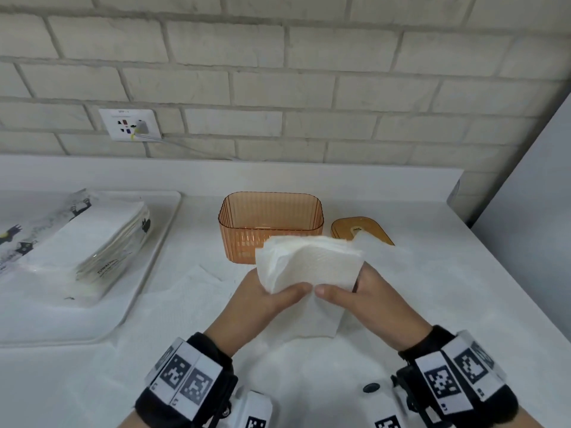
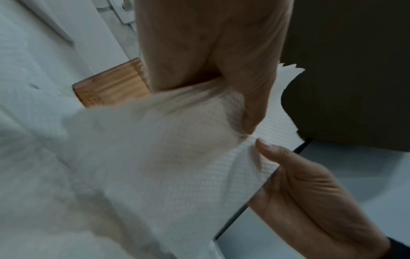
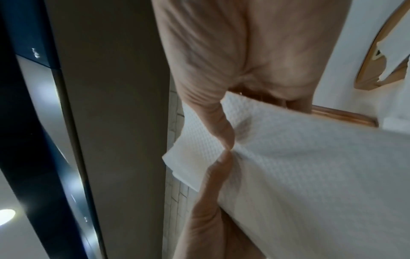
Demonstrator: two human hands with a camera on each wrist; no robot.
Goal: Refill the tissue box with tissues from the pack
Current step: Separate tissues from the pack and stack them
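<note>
Just in front of the empty ribbed orange tissue box (image 1: 268,217) I hold a stack of white tissues (image 1: 309,264) above the counter. My left hand (image 1: 275,296) grips its left end and my right hand (image 1: 347,295) grips its right end. Both thumbs press on top and nearly touch; the fingers are hidden underneath. One sheet (image 1: 315,319) hangs loose below the stack. In the left wrist view the tissues (image 2: 177,157) cover most of the box (image 2: 111,85). In the right wrist view the thumbs meet on the tissues (image 3: 299,166). The opened tissue pack (image 1: 102,242) lies at the left.
The pack rests on a white tray (image 1: 148,282). The box's orange lid (image 1: 346,227) lies right of the box with a tissue poking through its slot. A loose sheet (image 1: 197,285) lies flat on the counter. A brick wall with a socket (image 1: 129,125) stands behind.
</note>
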